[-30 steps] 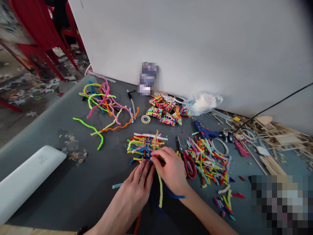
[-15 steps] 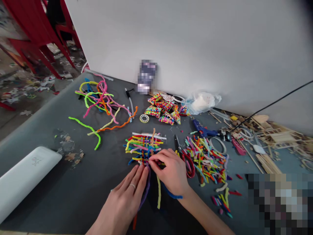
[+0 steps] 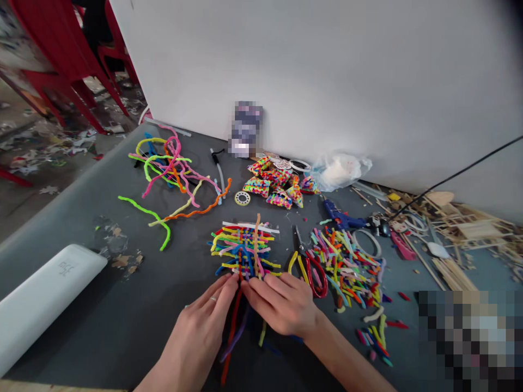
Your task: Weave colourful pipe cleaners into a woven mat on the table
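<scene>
A small woven mat of colourful pipe cleaners lies flat on the dark table, its short ends sticking out on both sides. At its near edge, my left hand has its fingertips closed on the left part. My right hand is closed beside it, fingers gripping the same edge a little to the right. Between and under my hands, long loose strands trail toward me: an orange pipe cleaner, a purple pipe cleaner and a pale yellow one. My fingers hide the exact strands they pinch.
Scissors lie right of the mat, by a heap of cut pipe cleaner pieces. Behind are small woven pouches, a tape roll and a blue glue gun. Long pipe cleaners and a white power bank sit left.
My right hand has moved down to the mat's near edge, uncovering its right side and the scissors' yellow handle. My left fingers have drawn in from lying flat to a pinch.
</scene>
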The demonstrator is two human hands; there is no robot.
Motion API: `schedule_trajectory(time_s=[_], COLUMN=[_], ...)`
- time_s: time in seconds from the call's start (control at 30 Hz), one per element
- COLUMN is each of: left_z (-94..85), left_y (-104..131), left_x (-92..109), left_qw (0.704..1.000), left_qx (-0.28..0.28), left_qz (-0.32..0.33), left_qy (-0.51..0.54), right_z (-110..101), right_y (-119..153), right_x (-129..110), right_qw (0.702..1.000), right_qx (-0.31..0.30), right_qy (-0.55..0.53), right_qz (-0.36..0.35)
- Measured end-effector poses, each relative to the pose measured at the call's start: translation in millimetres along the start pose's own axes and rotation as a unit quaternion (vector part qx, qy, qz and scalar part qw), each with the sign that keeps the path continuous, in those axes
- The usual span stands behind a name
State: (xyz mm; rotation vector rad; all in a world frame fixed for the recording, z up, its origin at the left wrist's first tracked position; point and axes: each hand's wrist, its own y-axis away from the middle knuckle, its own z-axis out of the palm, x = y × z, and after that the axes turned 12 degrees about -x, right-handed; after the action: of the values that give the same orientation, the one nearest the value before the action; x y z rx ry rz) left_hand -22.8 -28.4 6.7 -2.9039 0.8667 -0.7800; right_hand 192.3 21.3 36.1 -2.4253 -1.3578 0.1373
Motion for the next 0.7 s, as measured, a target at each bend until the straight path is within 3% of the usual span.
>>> schedule_trajectory(time_s=[0.13,0.33,0.6,0.7], left_z=[-3.8,1.3,-8.2,-7.7], left_y=[-1,0,-5,-6], left_x=[0,1,10,13], left_qw=[1.000,0.992,0.967,0.960], left_qx=[-0.012,-0.078,-0.095,-0.099], left_qz=[-0.015,0.001,0.055,0.041], left_qy=[-0.020,-0.098,-0.231,-0.258], right_z=[-2,-4,-13,-15], right_y=[6,4,-3,-3], right_x=[4,6,9,12], right_qw=[1.000,0.986,0.966,0.958], right_qx=[-0.006,-0.070,-0.058,-0.063], right_qy=[0.001,0.053,0.105,0.117], right_qz=[-0.002,-0.144,-0.231,-0.255])
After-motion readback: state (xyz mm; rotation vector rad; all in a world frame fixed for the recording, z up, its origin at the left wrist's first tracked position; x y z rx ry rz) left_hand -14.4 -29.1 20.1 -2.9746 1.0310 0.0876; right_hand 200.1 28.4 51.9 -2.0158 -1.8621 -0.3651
